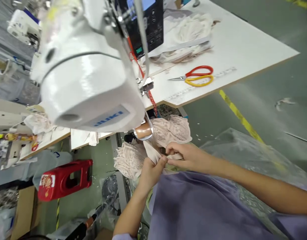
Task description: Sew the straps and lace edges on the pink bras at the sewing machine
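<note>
My left hand (152,171) pinches a strip of pale beige fabric (153,153) that reaches up toward the sewing machine (93,90). Close beside it, my right hand (184,156) has its fingers closed on the same fabric, the two sets of fingertips nearly meeting. A bundle of cream lace pieces (130,160) hangs left of my hands. Behind them is more beige lace (172,130), gathered below the table edge. The fabric's upper end runs behind the machine's arm end, and what it joins there cannot be made out.
Scissors (199,76) with red and yellow handles lie on the white table (245,43). Folded fabric (190,30) is stacked beside the control panel (150,30). A red plastic stool (66,180) stands on the floor at left. Clear plastic sheeting (233,143) spreads at right.
</note>
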`<state>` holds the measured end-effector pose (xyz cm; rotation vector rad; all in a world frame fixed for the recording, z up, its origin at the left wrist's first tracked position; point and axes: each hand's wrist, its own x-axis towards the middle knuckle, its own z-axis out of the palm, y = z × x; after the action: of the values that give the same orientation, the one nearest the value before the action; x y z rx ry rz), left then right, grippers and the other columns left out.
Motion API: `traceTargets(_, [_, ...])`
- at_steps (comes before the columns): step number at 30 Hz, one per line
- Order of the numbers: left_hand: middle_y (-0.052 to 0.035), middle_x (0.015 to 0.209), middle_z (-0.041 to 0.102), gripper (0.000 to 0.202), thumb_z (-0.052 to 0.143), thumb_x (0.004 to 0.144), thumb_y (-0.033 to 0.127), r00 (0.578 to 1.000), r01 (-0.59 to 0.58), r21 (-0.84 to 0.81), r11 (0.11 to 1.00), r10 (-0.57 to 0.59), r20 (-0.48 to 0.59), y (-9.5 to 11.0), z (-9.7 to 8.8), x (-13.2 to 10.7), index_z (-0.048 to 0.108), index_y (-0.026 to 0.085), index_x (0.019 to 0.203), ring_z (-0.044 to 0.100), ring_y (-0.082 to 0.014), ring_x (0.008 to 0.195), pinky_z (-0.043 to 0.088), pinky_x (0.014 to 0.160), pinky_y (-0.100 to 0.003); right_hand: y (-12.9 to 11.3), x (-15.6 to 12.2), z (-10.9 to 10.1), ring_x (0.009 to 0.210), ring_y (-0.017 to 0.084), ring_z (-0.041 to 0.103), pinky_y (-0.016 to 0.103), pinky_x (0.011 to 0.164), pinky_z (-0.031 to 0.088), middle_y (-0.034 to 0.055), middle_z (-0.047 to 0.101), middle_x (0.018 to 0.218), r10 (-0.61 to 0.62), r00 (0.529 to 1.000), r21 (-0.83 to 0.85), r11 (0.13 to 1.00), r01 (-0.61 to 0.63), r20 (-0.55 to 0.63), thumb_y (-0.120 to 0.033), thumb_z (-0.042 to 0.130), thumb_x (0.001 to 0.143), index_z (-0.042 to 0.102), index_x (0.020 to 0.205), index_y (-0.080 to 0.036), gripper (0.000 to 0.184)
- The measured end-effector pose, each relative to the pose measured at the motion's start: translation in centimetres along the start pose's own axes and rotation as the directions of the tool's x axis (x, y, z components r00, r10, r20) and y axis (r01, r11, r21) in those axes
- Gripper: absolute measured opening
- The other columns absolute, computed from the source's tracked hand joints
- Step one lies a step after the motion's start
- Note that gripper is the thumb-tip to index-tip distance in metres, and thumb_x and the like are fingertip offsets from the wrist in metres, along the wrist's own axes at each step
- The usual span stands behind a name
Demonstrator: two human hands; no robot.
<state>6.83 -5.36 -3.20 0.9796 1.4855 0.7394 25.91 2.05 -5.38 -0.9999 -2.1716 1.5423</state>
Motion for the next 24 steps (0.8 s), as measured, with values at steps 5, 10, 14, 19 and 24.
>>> traceTargets(5, [-0.0035, 0.072, 0.067, 0.04, 0.068, 0.086, 0.049, 0.985, -0.043, -0.229, 0.973, 0.003, -0.174, -0.4, -0.4, 0.6, 0.072, 0.012, 0.1, 0.056, -0.0128, 0.061, 0.045, 0.059, -0.023, 0.6, 0.2, -0.5, 0.061, 0.016, 0.056, 0.028, 0.058, 0.04, 0.0004, 0.062, 0.073, 0.03, 0.931, -0.076, 0.995, -0.062, -0.364, -0.041, 0.054, 0.097, 0.06, 0.095, -0.022, 0.02])
traceTargets(10, [-0.0061, 0.077, 0.071, 0.037, 0.081, 0.074, 0.045, 0.957, -0.081, -0.507, 0.858, -0.075, -0.28, -0.8, 0.5, 1.7, 0.073, 0.012, 0.086, 0.059, -0.0116, 0.056, 0.052, 0.059, -0.024, -0.5, 0.2, 0.0, 0.088, 0.019, 0.064, 0.031, 0.076, 0.047, 0.0056, 0.071, 0.094, -0.237, 0.901, -0.268, 0.953, 0.142, -0.363, -0.031, 0.047, 0.103, 0.067, 0.098, -0.022, 0.023])
traceTargets(14, [-0.0018, 0.07, 0.068, 0.029, 0.084, 0.072, 0.038, 0.944, -0.13, -0.557, 0.82, -0.069, -0.321, -0.1, 1.6, 1.7, 0.071, 0.013, 0.08, 0.061, -0.012, 0.063, 0.052, 0.066, -0.023, -1.9, 0.8, 1.2, 0.09, 0.018, 0.065, 0.031, 0.077, 0.049, 0.006, 0.072, 0.097, -0.333, 0.882, -0.27, 0.93, 0.249, -0.334, -0.028, 0.046, 0.104, 0.069, 0.101, -0.021, 0.025])
traceTargets(19, [-0.0001, 0.075, 0.067, 0.024, 0.082, 0.076, 0.035, 0.93, -0.193, -0.537, 0.821, -0.021, -0.367, 0.3, 2.3, 1.3, 0.07, 0.015, 0.086, 0.063, -0.0125, 0.071, 0.052, 0.072, -0.023, -2.3, 1.3, 2.0, 0.09, 0.017, 0.066, 0.03, 0.076, 0.049, 0.0058, 0.072, 0.098, -0.304, 0.877, -0.243, 0.944, 0.224, -0.371, -0.025, 0.045, 0.103, 0.069, 0.104, -0.021, 0.024])
traceTargets(24, [-0.0057, 0.103, 0.073, 0.029, 0.077, 0.083, 0.034, 0.923, -0.212, -0.446, 0.869, 0.027, -0.385, -0.1, 2.4, 1.0, 0.073, 0.018, 0.107, 0.067, -0.0185, 0.097, 0.052, 0.087, -0.028, -1.9, 1.5, 2.2, 0.088, 0.016, 0.066, 0.027, 0.074, 0.047, 0.0043, 0.072, 0.098, -0.25, 0.869, -0.223, 0.96, 0.167, -0.426, -0.025, 0.05, 0.101, 0.069, 0.101, -0.02, 0.019])
